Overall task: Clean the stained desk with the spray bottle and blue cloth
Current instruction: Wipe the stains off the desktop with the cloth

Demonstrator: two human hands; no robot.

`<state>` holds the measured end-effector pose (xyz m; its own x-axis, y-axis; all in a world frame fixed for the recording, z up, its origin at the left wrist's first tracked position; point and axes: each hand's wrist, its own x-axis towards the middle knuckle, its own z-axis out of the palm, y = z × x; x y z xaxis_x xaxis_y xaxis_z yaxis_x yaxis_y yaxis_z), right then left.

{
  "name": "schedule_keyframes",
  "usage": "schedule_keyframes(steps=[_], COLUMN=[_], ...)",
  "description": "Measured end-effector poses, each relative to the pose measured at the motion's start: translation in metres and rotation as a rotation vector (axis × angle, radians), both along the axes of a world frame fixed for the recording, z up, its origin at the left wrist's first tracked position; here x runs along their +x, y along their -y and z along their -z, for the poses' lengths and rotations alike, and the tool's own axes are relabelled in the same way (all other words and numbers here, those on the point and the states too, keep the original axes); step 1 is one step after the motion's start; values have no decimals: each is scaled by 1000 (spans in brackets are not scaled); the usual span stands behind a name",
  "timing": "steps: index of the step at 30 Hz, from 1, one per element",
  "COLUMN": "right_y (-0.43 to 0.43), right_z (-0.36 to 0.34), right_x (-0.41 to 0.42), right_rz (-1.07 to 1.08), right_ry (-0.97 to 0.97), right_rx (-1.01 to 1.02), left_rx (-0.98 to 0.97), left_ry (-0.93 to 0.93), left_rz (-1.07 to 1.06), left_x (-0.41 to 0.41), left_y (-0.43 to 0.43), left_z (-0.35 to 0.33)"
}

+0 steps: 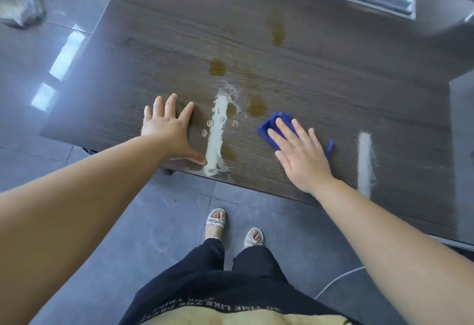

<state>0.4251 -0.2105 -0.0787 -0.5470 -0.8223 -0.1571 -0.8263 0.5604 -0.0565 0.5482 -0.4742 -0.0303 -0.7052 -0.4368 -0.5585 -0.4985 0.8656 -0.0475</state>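
While the left hand is lying flat and empty on the desk, fingers spread, the right hand is pressing the blue cloth open-palmed just right of 2 foamy, brownish stains.

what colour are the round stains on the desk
Brownish yellow stains, clearest in the head view.

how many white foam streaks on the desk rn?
2. One foam streak lies between the left hand and the blue cloth; the other streak lies right of the right hand. None seems hidden.
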Motion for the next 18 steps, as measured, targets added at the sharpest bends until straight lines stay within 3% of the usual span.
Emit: schedule_keyframes(steps=[3, 5, 6, 10, 12, 14, 18], right_y=[29, 61, 72, 56, 38, 33, 85], right_z=[1, -1, -1, 1, 3, 2, 2], right_x=[-17, -2, 10, 33, 9, -19, -28], right_rz=[413, 514, 445, -198, -288, -139, 440], right_ry=[28, 12, 25, 66, 33, 14, 30], right_rx=[-22, -33, -35, -30, -23, -31, -47], left_rx=[39, 31, 25, 20, 20, 20, 34], left_ry=[15, 21, 26, 44, 47, 49, 51], left_rz=[-42, -43, -39, -33, -32, -30, -45], left_x=[-2, -5, -6, -7, -7, -8, -10], left_y=[2, 2, 1, 2, 2, 1, 1], left_z=[1, 2, 2, 3, 3, 3, 1])
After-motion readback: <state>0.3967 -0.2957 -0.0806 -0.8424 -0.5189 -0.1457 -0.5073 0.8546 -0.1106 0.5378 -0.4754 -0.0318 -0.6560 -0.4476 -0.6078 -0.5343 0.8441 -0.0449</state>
